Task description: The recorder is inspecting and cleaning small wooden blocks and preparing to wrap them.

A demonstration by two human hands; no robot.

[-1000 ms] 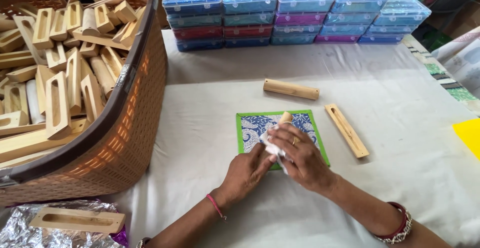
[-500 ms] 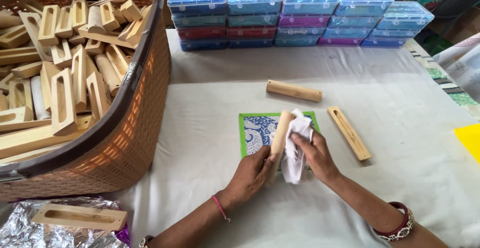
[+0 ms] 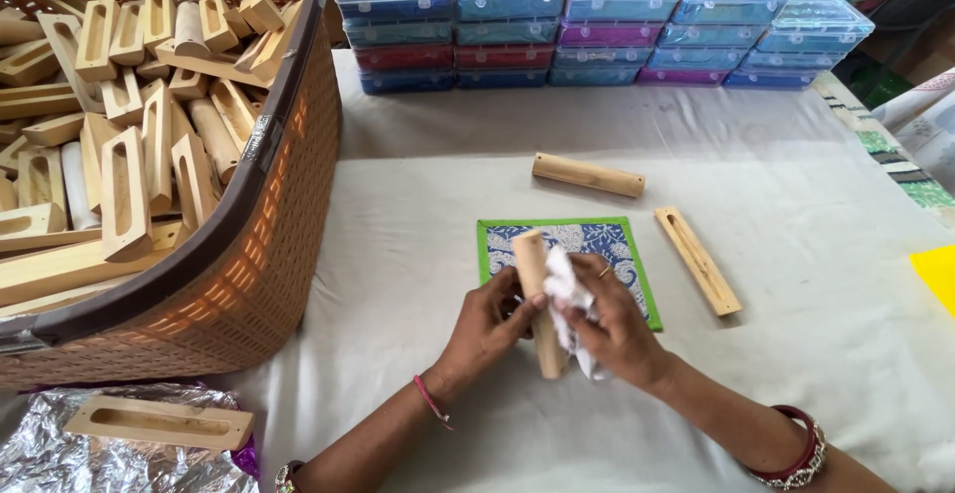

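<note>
From my remote seat: left hand [image 3: 487,319] grips a pale rounded wooden block [image 3: 537,299] upright, right hand [image 3: 612,329] presses a crumpled white cloth [image 3: 565,289] on it, seemingly mid-wipe. Beyond them a green-edged blue patterned mat [image 3: 607,239]; two wooden pieces [image 3: 696,259] lie further out. The brown woven basket [image 3: 249,264] of blocks left looks like plenty remaining. Farthest, stacked clear-lidded plastic boxes [image 3: 597,20].

Basket [image 3: 249,284] left of mat [image 3: 607,239]; boxes [image 3: 597,20] behind; slotted block [image 3: 696,259] right.

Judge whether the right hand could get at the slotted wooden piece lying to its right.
Probably yes: the slotted wooden piece lies uncovered on bare cloth, but the right hand holds a white rag.
</note>
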